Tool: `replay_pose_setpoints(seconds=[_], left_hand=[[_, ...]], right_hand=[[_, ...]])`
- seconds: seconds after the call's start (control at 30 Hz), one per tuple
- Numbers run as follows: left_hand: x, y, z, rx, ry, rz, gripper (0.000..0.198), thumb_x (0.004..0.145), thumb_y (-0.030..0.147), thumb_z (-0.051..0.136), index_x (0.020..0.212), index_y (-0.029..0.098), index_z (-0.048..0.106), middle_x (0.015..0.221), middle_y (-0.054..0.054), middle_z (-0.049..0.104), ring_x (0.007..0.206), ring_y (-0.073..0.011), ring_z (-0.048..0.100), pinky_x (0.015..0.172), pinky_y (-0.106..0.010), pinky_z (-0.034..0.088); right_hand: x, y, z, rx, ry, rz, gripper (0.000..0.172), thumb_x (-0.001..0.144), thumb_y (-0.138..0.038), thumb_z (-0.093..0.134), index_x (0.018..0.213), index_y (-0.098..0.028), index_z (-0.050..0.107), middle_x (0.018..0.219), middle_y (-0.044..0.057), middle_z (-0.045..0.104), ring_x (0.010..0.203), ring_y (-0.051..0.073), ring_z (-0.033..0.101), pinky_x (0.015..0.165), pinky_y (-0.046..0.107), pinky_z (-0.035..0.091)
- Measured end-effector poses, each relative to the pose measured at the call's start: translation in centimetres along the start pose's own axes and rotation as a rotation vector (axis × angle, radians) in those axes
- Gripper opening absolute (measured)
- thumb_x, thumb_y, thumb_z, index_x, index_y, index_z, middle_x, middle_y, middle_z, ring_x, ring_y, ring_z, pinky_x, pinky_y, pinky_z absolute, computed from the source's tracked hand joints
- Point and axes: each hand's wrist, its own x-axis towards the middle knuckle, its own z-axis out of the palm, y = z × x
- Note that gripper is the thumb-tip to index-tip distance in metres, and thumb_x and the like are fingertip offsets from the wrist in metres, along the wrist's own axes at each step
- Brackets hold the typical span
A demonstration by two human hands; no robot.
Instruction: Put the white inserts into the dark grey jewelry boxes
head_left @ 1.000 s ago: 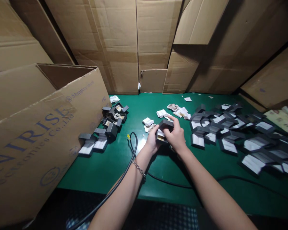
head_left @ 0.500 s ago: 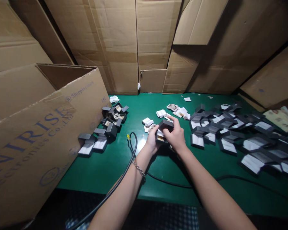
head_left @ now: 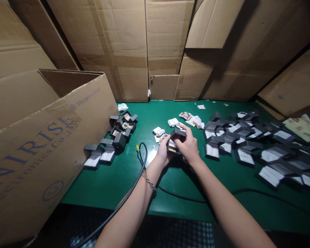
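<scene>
Both hands hold one small black hinged box (head_left: pixel 177 133), its lid raised, above the middle of the green table. My left hand (head_left: pixel 163 151) wraps the box's left side, with a chain bracelet on that wrist. On the right side, my right hand (head_left: pixel 189 146) has its fingers round the lid, and its thumb reaches into the box at a white lining. A strip of pale brown shows at the box's near inner edge. White liner pieces (head_left: pixel 158 131) lie just behind the left hand, and more liner pieces (head_left: pixel 195 121) lie farther back.
Many open black boxes with white linings (head_left: pixel 245 156) crowd the table's right side. Several black boxes (head_left: pixel 120 139) stand at left beside a large printed carton (head_left: pixel 41 148). A black cable (head_left: pixel 130 193) crosses over the left forearm and the green table (head_left: pixel 113 187). Cardboard sheets (head_left: pixel 129 51) wall the back.
Almost nothing differs. The hands still hold the same box in nearly the same position, and the whole view has shifted very slightly.
</scene>
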Motion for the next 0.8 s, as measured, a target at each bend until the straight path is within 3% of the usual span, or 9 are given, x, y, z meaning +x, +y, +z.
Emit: replay_pose_setpoints(seconds=[0.2,0.47,0.8], left_hand=[[0.04,0.04,0.05,0.004,-0.015,0.017,0.012,0.079,0.026,0.06,0.076,0.015,0.062,0.06,0.001,0.063,0.051,-0.0104,0.056,0.052,-0.021,0.042],[0.23,-0.11,-0.21,-0.009,-0.011,0.015,0.01,0.077,0.025,0.063,0.078,0.015,0.063,0.06,0.002,0.063,0.05,-0.0101,0.056,0.051,-0.021,0.041],[0.06,0.02,0.12,-0.023,0.001,0.006,0.013,0.082,0.023,0.056,0.074,0.015,0.063,0.058,0.0,0.063,0.05,-0.0104,0.056,0.051,-0.021,0.041]], right_hand=[[0.07,0.13,-0.05,-0.001,-0.007,-0.014,0.047,0.067,-0.021,0.05,0.113,-0.021,0.058,0.095,0.007,0.071,0.075,0.022,0.066,0.068,0.034,0.052],[0.04,-0.08,0.0,0.028,0.01,-0.023,0.045,0.07,-0.031,0.058,0.114,-0.021,0.058,0.098,0.007,0.071,0.078,0.023,0.067,0.071,0.035,0.053],[0.19,0.55,0.11,-0.008,-0.005,-0.046,0.046,0.067,-0.022,0.049,0.111,-0.019,0.058,0.09,0.008,0.071,0.069,0.023,0.065,0.064,0.034,0.052]])
